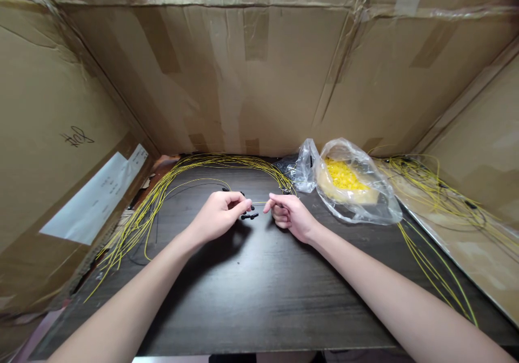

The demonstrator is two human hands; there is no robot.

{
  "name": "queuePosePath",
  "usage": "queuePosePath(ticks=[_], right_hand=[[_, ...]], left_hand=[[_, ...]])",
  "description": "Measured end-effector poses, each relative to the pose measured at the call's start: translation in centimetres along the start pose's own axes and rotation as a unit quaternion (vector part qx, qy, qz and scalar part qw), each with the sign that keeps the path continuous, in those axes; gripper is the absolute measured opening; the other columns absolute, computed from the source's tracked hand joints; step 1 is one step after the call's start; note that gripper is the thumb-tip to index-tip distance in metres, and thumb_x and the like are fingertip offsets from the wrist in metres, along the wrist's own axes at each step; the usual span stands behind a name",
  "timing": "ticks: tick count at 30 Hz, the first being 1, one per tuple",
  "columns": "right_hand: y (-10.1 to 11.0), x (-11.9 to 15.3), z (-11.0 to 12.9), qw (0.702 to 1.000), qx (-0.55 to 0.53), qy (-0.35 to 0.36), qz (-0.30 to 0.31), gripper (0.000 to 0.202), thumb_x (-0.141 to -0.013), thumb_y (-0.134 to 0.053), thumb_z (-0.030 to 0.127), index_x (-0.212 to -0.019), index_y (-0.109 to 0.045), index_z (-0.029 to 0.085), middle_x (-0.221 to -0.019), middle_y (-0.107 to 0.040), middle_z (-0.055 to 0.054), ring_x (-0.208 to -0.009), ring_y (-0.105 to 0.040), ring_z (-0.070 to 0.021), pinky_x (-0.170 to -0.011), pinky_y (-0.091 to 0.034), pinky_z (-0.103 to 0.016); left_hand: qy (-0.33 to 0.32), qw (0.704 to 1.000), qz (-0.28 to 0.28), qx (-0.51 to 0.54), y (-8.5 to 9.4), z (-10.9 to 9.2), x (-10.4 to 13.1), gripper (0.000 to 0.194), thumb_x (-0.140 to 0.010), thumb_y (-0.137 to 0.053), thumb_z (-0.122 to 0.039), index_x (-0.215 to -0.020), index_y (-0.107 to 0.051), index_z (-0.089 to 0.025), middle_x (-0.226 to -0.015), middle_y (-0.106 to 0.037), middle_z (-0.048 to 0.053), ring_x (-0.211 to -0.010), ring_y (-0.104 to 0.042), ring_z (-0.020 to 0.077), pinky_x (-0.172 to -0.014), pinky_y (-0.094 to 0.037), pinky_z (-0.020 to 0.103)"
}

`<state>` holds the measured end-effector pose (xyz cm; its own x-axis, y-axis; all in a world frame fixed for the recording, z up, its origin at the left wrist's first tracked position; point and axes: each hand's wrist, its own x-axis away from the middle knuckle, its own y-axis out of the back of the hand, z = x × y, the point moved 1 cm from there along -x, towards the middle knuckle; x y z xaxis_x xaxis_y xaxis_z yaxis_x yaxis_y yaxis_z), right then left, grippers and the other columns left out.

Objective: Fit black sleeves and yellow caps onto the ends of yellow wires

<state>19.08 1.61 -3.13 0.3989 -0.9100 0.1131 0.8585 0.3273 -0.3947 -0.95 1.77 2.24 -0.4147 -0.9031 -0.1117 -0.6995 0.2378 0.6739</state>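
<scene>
My left hand (221,214) is closed in a pinch, with thumb and forefinger at one end of a short stretch of thin yellow wire (260,203). Facing it, my right hand (292,217) has its fingers curled, and the same wire runs in between its thumb and forefinger. Just below my left fingertips are a few small black parts (254,216), close to the table top; another black bit shows right by the fingertips. More dark bits peek out behind the left hand, mostly hidden by it.
A bundle of yellow wires (162,182) arcs along the back and left of the dark table (251,298). Clear plastic bags stand at back right, one holding yellow pieces (344,173). More wires (438,184) lie at right. Cardboard walls (284,81) enclose the table.
</scene>
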Motion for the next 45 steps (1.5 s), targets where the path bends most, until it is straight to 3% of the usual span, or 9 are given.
queuePosePath(ticks=[13,22,32,45], right_hand=[[0.0,0.1,-0.1,1.0,-0.016,0.022,0.013,0.015,-0.075,-0.071,0.025,-0.076,-0.061,0.014,-0.052,-0.026,0.01,-0.044,-0.017,-0.0031,-0.042,-0.008,-0.02],[0.1,0.0,-0.3,0.999,-0.015,0.032,0.001,0.012,-0.074,-0.069,0.022,-0.073,-0.059,0.015,-0.051,-0.027,0.01,-0.044,-0.017,-0.0032,-0.041,-0.009,-0.019],[0.3,-0.1,-0.3,0.998,-0.05,0.033,-0.025,0.01,-0.072,-0.068,0.018,-0.071,-0.057,0.016,-0.053,-0.021,0.01,-0.046,-0.012,-0.004,-0.041,-0.008,-0.019],[0.4,-0.2,-0.3,0.996,-0.071,0.035,-0.026,0.009,-0.071,-0.067,0.019,-0.071,-0.059,0.016,-0.053,-0.02,0.01,-0.046,-0.011,-0.0045,-0.04,-0.008,-0.019]], left_hand=[[-0.005,1.0,-0.015,0.001,0.2,0.0,0.1,0.036,-0.09,-0.054,-0.042,-0.075,-0.07,-0.014,-0.058,-0.053,-0.002,-0.055,-0.041,0.0106,-0.052,-0.03,0.023],[-0.009,1.0,-0.01,-0.011,0.3,0.1,0.0,0.039,-0.09,-0.054,-0.043,-0.066,-0.063,-0.014,-0.058,-0.052,-0.002,-0.056,-0.042,0.0105,-0.054,-0.031,0.024],[0.011,0.999,0.013,0.04,0.5,1.2,-0.2,0.039,-0.09,-0.056,-0.047,-0.081,-0.073,-0.013,-0.071,-0.066,0.003,-0.065,-0.056,0.0149,-0.06,-0.039,0.025],[0.024,0.997,0.021,0.073,1.0,1.2,-0.4,0.034,-0.087,-0.061,-0.044,-0.08,-0.073,-0.013,-0.07,-0.065,0.003,-0.065,-0.056,0.0144,-0.061,-0.041,0.026]])
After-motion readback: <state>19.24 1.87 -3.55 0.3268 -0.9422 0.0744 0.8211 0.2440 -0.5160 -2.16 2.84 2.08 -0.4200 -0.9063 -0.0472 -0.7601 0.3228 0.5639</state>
